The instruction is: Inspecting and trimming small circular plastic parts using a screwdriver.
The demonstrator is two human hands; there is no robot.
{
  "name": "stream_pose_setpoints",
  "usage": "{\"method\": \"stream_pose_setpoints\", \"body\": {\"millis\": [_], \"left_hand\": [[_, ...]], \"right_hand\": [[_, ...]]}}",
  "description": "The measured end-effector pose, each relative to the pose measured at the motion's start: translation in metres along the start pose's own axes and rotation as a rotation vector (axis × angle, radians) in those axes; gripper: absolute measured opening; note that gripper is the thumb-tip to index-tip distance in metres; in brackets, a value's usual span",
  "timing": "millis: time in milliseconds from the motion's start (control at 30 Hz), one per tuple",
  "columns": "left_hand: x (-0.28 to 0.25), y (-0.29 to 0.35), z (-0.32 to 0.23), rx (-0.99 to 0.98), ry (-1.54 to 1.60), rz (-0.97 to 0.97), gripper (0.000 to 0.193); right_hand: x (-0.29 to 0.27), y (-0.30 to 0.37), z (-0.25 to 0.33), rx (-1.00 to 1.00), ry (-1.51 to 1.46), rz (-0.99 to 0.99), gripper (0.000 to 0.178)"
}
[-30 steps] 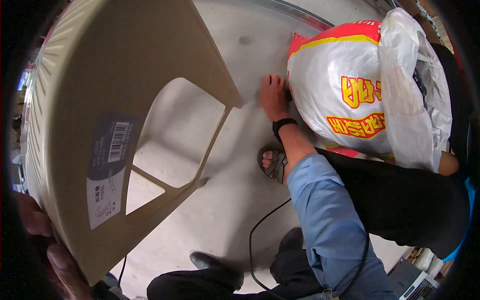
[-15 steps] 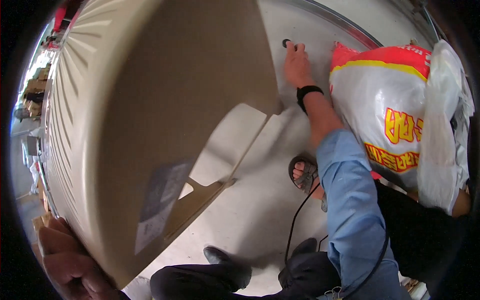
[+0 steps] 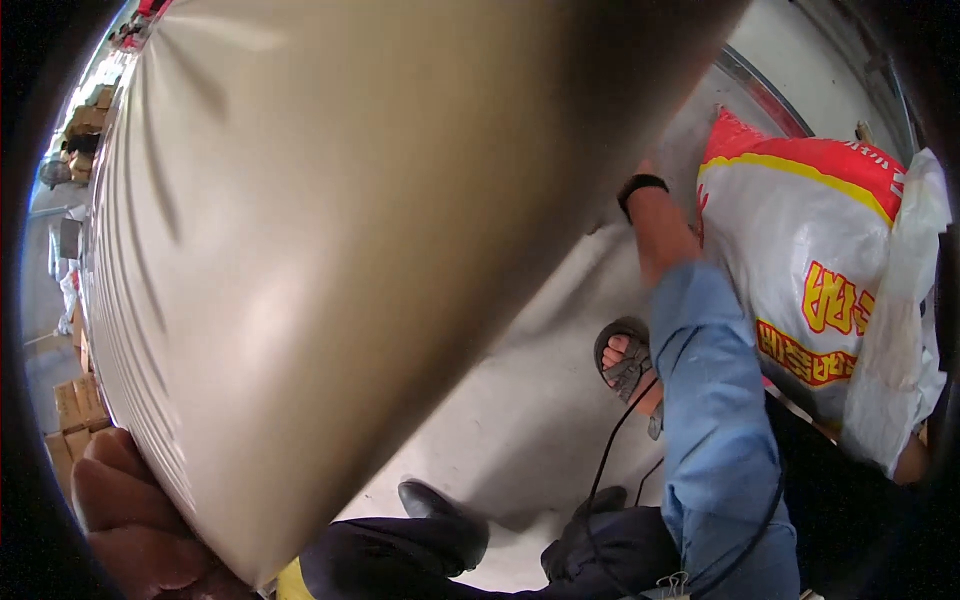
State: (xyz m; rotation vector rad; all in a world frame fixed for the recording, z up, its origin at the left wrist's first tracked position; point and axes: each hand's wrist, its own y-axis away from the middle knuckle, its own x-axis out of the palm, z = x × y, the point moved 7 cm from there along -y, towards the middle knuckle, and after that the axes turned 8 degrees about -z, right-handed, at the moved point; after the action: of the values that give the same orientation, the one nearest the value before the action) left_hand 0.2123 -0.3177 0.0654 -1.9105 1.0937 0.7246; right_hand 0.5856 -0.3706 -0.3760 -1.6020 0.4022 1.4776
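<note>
Boldly yellow-lettered sack (image 3: pixel 785 240), left hand (image 3: pixel 145 525) clamped on beige stool (image 3: pixel 300 280), right hand (image 3: pixel 647 169) mostly hidden, grip unclear

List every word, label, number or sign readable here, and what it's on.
Placed and described, wording not copied:
White-and-red sack, front: large yellow characters edged in red, running up to the whitish plastic.
Same sack, below those: yellow characters on red.
Sack's red top: pale print, too small.
Beige plastic stool: no print showing.

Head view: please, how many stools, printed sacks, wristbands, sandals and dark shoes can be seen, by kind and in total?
Beige stool (blurred): 1
Printed sack: 1
Black wristband: 1
Sandal: 1
Dark shoes: 2
Total: 6
</note>
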Motion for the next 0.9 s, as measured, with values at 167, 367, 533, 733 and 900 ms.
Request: {"method": "stream_pose_setpoints", "body": {"millis": [167, 367, 533, 733, 900], "left_hand": [[-0.045, 0.048, 0.002, -0.028, -0.543, 0.056, 0.036], [-0.045, 0.056, 0.017, -0.038, -0.464, 0.035, 0.035], [-0.045, 0.049, 0.026, -0.049, -0.438, 0.049, 0.035], [-0.035, 0.045, 0.042, -0.081, -0.438, 0.058, 0.038], [-0.027, 0.030, 0.010, 0.014, -0.270, -0.172, 0.018]], "right_hand": [[-0.043, 0.053, -0.012, 0.404, -0.494, -0.353, 0.021], [-0.063, 0.102, -0.029, 0.639, -0.424, 0.076, 0.036], [-0.098, 0.114, -0.049, 0.320, -0.209, 0.059, 0.028], [-0.115, 0.145, -0.040, 0.211, -0.067, 0.142, 0.034], [-0.103, 0.182, -0.030, 0.295, -0.081, 0.187, 0.037]]}}
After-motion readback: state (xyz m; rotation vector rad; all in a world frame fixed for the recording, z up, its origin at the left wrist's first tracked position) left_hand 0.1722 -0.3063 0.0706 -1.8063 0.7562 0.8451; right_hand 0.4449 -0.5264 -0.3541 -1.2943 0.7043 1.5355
